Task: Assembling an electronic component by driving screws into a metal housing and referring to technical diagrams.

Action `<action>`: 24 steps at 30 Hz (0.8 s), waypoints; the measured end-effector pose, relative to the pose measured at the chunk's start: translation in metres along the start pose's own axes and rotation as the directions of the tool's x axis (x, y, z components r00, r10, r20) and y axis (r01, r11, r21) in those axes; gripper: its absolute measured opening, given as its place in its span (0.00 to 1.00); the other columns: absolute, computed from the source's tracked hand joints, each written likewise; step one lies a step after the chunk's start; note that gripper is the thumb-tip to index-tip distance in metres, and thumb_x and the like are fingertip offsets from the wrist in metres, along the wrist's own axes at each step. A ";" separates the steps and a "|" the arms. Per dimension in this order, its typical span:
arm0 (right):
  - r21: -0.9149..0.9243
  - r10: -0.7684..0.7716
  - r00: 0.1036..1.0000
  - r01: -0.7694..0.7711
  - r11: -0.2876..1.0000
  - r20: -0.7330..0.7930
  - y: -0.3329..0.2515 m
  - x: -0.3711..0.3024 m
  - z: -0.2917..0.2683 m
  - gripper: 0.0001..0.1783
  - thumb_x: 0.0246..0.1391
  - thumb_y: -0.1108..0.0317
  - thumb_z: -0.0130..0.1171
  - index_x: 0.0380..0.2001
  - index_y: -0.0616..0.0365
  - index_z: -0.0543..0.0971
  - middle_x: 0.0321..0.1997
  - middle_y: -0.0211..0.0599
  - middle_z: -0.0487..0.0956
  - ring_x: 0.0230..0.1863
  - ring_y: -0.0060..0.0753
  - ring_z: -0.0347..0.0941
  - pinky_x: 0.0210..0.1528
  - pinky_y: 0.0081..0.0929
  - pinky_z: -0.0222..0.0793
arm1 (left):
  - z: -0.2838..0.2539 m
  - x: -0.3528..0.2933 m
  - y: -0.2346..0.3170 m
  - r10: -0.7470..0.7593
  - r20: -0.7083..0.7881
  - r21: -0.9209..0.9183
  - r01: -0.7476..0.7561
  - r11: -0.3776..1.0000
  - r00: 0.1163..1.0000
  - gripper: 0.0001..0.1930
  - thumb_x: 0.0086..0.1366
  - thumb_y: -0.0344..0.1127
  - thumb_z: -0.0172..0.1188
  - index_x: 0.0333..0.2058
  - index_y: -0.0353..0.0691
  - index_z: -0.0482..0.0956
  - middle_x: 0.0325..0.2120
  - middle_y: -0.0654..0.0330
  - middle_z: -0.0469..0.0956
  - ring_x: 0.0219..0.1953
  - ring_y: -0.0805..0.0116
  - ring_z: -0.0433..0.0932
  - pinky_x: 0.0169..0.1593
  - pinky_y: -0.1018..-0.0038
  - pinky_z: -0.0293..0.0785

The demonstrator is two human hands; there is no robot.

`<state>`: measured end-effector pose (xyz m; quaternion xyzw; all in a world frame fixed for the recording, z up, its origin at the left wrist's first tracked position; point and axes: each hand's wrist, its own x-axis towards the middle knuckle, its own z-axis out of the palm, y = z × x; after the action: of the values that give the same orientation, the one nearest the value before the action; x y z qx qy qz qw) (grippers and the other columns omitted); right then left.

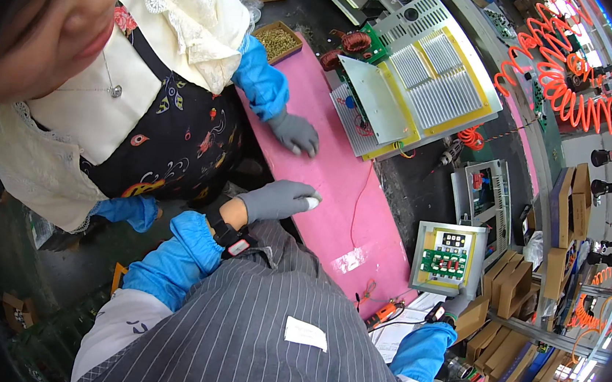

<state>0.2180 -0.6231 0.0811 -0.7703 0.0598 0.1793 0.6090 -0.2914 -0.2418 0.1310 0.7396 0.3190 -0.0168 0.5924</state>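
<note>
My left hand (279, 200), in a grey glove with pale fingertips, rests at the near left side of the pink mat (326, 215). Its fingers stretch out over the mat and hold nothing. At the right, my gloved right hand (458, 306) is at the near right corner of a square metal housing (421, 255). A green circuit board (443, 263) and a black module sit inside that housing. Most of the right fingers are hidden, so I cannot tell whether they grip the corner.
A co-worker's gloved hand (295, 132) hovers over or touches the mat. Beyond it stands a large unit with silver heat sinks (435, 71). A box of small brass-coloured parts (276, 41) lies at the far left. An orange tool (382, 315), papers (399, 336) and cardboard boxes (514, 285) are around my right arm.
</note>
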 end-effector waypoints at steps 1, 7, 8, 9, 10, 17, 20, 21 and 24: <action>0.000 0.034 0.999 -0.034 0.999 0.006 0.003 0.001 0.003 0.19 0.60 0.67 0.57 0.49 0.71 0.76 0.46 0.46 0.80 0.45 0.39 0.79 0.48 0.32 0.75 | -0.002 -0.002 -0.001 0.002 -0.010 0.002 -0.002 1.000 1.000 0.21 0.71 0.45 0.52 0.54 0.38 0.77 0.50 0.54 0.80 0.53 0.62 0.78 0.59 0.67 0.70; -0.489 -0.278 0.958 0.274 0.828 0.066 0.042 0.062 -0.105 0.18 0.57 0.67 0.57 0.46 0.72 0.77 0.46 0.49 0.80 0.44 0.42 0.79 0.48 0.34 0.75 | -0.006 0.036 0.033 0.281 -0.008 -0.104 -0.281 0.954 0.960 0.27 0.71 0.43 0.52 0.65 0.40 0.65 0.48 0.53 0.79 0.51 0.62 0.78 0.58 0.67 0.70; -0.478 -0.282 0.956 0.288 0.830 0.086 0.043 0.065 -0.088 0.18 0.57 0.67 0.57 0.46 0.72 0.77 0.46 0.49 0.80 0.44 0.42 0.79 0.48 0.34 0.75 | -0.010 0.039 0.038 0.345 -0.049 -0.126 -0.348 0.929 0.937 0.30 0.71 0.42 0.52 0.68 0.40 0.58 0.45 0.54 0.79 0.48 0.63 0.78 0.55 0.68 0.71; -0.448 -0.254 0.964 0.260 0.855 0.074 0.044 0.065 -0.074 0.18 0.57 0.68 0.57 0.46 0.72 0.77 0.45 0.48 0.80 0.44 0.42 0.79 0.48 0.34 0.75 | -0.014 0.041 0.043 0.410 -0.087 -0.145 -0.419 0.896 0.908 0.34 0.70 0.40 0.53 0.71 0.40 0.51 0.41 0.56 0.78 0.44 0.65 0.78 0.53 0.69 0.72; -0.419 -0.212 0.975 0.217 0.882 0.058 0.045 0.060 -0.059 0.18 0.57 0.68 0.57 0.45 0.72 0.77 0.45 0.48 0.80 0.44 0.42 0.79 0.48 0.34 0.75 | -0.018 0.046 0.050 0.403 -0.091 -0.136 -0.413 0.901 0.911 0.34 0.70 0.40 0.53 0.71 0.40 0.51 0.41 0.56 0.78 0.44 0.65 0.78 0.53 0.69 0.72; -0.031 -0.105 0.994 0.104 0.994 -0.033 0.034 0.037 -0.026 0.20 0.55 0.70 0.54 0.48 0.72 0.76 0.47 0.47 0.80 0.44 0.44 0.79 0.48 0.36 0.75 | -0.023 0.067 0.078 0.283 -0.154 -0.183 -0.309 0.934 0.947 0.40 0.67 0.37 0.54 0.72 0.38 0.43 0.31 0.58 0.74 0.31 0.70 0.76 0.39 0.73 0.73; -0.045 -0.144 0.989 0.143 0.989 -0.021 0.035 0.031 -0.020 0.22 0.55 0.70 0.53 0.51 0.72 0.75 0.50 0.47 0.79 0.46 0.44 0.78 0.50 0.37 0.74 | -0.021 0.072 0.075 0.313 -0.197 0.002 -0.319 0.948 0.929 0.40 0.66 0.35 0.54 0.72 0.38 0.43 0.30 0.57 0.75 0.29 0.69 0.76 0.37 0.73 0.74; -0.054 -0.144 0.990 0.144 0.988 -0.001 0.033 0.027 -0.014 0.22 0.55 0.72 0.53 0.53 0.70 0.73 0.52 0.48 0.78 0.49 0.44 0.77 0.54 0.37 0.72 | -0.021 0.070 0.076 0.316 -0.222 -0.016 -0.327 0.945 0.923 0.40 0.66 0.35 0.54 0.72 0.38 0.44 0.30 0.57 0.76 0.29 0.69 0.76 0.37 0.73 0.74; -0.039 -0.199 0.975 0.196 0.980 -0.102 0.036 0.033 -0.039 0.24 0.53 0.75 0.53 0.55 0.68 0.72 0.54 0.48 0.77 0.51 0.45 0.76 0.57 0.37 0.70 | -0.018 0.078 0.077 0.362 -0.209 -0.015 -0.373 0.928 0.908 0.40 0.66 0.36 0.55 0.72 0.38 0.45 0.31 0.58 0.77 0.29 0.70 0.77 0.36 0.73 0.74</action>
<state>0.2453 -0.6652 0.0439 -0.7896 0.0124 0.0779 0.6085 -0.1970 -0.1982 0.1716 0.7678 0.2329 0.1790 0.5694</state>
